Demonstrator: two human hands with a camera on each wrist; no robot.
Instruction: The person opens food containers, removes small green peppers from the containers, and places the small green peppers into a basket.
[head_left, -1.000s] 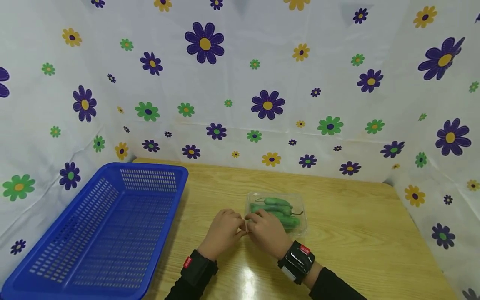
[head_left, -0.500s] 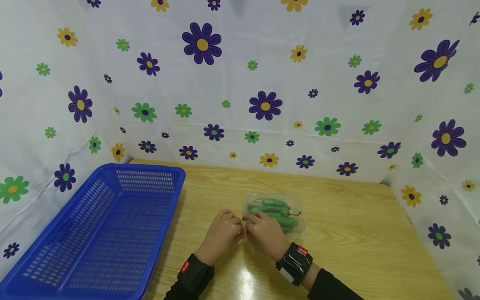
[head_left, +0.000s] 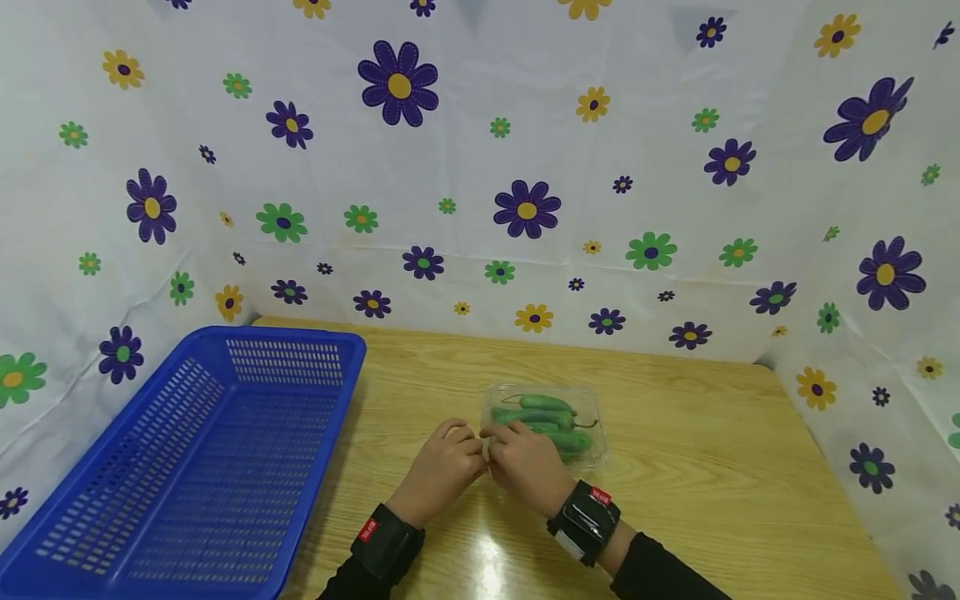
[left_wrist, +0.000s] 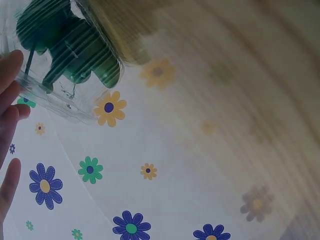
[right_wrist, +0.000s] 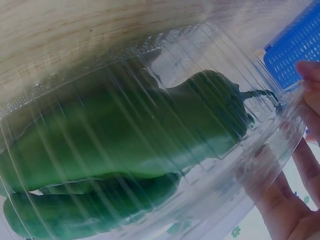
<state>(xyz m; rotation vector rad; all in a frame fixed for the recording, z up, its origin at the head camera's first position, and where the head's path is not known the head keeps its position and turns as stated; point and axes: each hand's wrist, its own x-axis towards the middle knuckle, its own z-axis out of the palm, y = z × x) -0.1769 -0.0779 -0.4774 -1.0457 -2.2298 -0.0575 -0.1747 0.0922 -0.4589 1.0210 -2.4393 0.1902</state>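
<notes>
Several green peppers (head_left: 543,417) lie inside a lidded clear plastic box (head_left: 602,446) on the table. At the box's near left corner, my left hand (head_left: 441,471) pinches the edge with bent fingers. Close beside it, my right hand (head_left: 531,472) grips the same corner, its wrist turned in from the right. In the right wrist view, the fingers (right_wrist: 287,210) press against the ridged clear plastic, with the peppers (right_wrist: 150,125) large behind it. The left wrist view has fingertips (left_wrist: 10,70) at the rim of the box (left_wrist: 65,107). The thumbs are mostly hidden in the head view.
A large blue plastic basket (head_left: 348,367) with slotted walls stands on the left of the wooden table (head_left: 675,500). Behind and at both sides hangs a white cloth (head_left: 457,167) with purple, green and yellow flowers.
The head view has turned slightly, so everything sits a little farther left. Both hands stay at the box corner, with only small finger movements. The box still looks closed.
</notes>
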